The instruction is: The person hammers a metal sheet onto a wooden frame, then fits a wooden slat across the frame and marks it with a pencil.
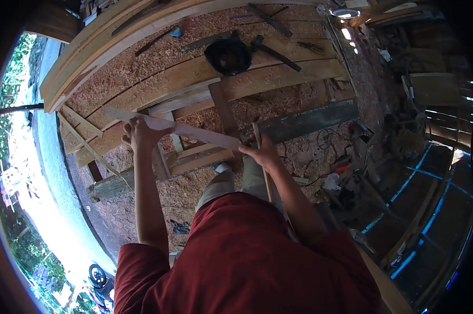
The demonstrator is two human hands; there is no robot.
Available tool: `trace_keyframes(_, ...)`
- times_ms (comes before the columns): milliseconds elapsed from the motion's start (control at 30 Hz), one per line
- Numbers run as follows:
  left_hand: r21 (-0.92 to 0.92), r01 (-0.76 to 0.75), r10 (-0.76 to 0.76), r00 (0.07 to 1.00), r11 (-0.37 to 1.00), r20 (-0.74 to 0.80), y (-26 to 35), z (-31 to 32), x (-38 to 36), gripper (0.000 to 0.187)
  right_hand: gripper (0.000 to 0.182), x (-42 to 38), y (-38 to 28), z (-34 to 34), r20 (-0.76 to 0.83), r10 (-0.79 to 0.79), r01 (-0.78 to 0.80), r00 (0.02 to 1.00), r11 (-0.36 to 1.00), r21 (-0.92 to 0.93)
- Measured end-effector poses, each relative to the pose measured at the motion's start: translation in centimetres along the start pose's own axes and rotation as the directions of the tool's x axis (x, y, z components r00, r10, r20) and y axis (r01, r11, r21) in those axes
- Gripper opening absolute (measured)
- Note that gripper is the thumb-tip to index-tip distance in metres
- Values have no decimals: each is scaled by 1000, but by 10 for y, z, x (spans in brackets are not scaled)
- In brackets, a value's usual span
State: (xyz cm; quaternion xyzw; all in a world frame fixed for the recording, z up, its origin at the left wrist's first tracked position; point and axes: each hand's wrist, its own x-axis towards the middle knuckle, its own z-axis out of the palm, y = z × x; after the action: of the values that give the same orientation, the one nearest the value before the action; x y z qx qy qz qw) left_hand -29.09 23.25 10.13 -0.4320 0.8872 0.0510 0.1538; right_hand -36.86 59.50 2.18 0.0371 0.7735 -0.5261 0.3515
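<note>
A long flat pale strip (194, 132), which looks like a thin wooden slat, runs slantwise between my two hands. My left hand (141, 137) grips it near its far left end, fingers curled at the edge. My right hand (263, 155) is closed at the strip's right end. A thin wooden stick (268, 183) also passes through or against the right hand, its tip standing above the fingers; the exact grip is hidden. Below the strip lies a wooden frame (205, 161) of joined pieces, with a dark brown crosspiece (224, 111) reaching up from it.
Thick planks (168, 78) strewn with shavings lie ahead, bearing a hammer (278, 54), a black bowl-like container (228, 56) and a blue tape measure (175, 32). A grey weathered beam (312, 121) lies to the right. Cables and a red tool (342, 165) sit on the ground.
</note>
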Motion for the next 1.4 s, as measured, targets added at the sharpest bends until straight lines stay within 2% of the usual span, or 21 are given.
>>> trace_keyframes(67,7,6,-6,1000,1000,8,5,2,5,120,68,6,7,-3,34,-2,6,999,995,-96)
trace_keyframes(133,45,16,-21,995,999,95,7,5,14,129,72,8,4,-8,72,-3,9,997,996,-83)
trace_keyframes(200,71,30,-39,992,997,117,13,5,17,130,74,11,4,-11,91,-28,45,995,981,-189)
trace_keyframes(333,72,35,-47,985,997,163,12,6,22,131,80,11,-31,-27,194,53,0,980,965,-261)
trace_keyframes(400,58,13,-20,991,998,132,12,9,23,130,81,16,-21,-25,191,-10,59,981,967,-248)
trace_keyframes(467,20,2,-4,992,1000,127,5,16,28,130,81,23,-12,-27,194,-140,184,971,956,-230)
trace_keyframes(533,-68,33,-20,982,997,187,6,13,30,136,75,30,-21,-39,210,-161,205,964,957,-206)
trace_keyframes(600,-73,8,5,985,997,175,-8,21,33,137,62,47,-17,-50,192,-206,234,959,963,-136)
trace_keyframes(633,-77,-13,25,987,997,159,-5,22,32,138,62,65,-10,-59,193,-206,235,959,961,-142)
trace_keyframes(700,-59,-2,12,986,998,169,2,17,30,139,50,111,15,-75,280,104,-42,954,975,-219)
trace_keyframes(733,-35,6,0,984,999,176,8,9,29,139,50,134,29,-79,282,103,-37,954,972,-230)
trace_keyframes(800,-22,5,-1,988,1000,156,17,2,29,138,37,183,56,-88,31,-108,108,994,844,-526)
trace_keyframes(833,-44,1,7,985,999,172,16,3,33,139,37,208,63,-92,40,-111,115,993,835,-538)
trace_keyframes(900,-28,5,0,986,1000,167,10,11,33,141,40,257,73,-90,-69,-322,208,944,748,-631)
trace_keyframes(1000,2,30,-30,987,1000,158,18,5,27,142,40,315,92,-82,-6,-428,334,904,713,-616)
trace_keyframes(1033,6,44,-45,988,999,150,19,4,26,142,40,326,90,-82,26,-217,188,976,772,-607)
trace_keyframes(1167,-44,38,-30,987,998,160,21,3,24,143,36,348,106,-79,8,-326,261,945,741,-619)
trace_keyframes(1233,-74,44,-32,987,996,158,21,1,25,143,23,340,70,-85,-27,-441,284,897,622,-730)
trace_keyframes(1267,-73,54,-41,985,996,166,23,-1,25,145,23,345,50,-86,-21,-448,292,894,617,-731)
trace_keyframes(1333,-78,70,-56,983,994,176,21,3,25,146,22,365,8,-89,65,-640,500,766,529,-686)
trace_keyframes(1400,-124,63,-44,988,990,149,13,10,24,148,19,398,-45,-88,44,-772,612,634,466,-638)
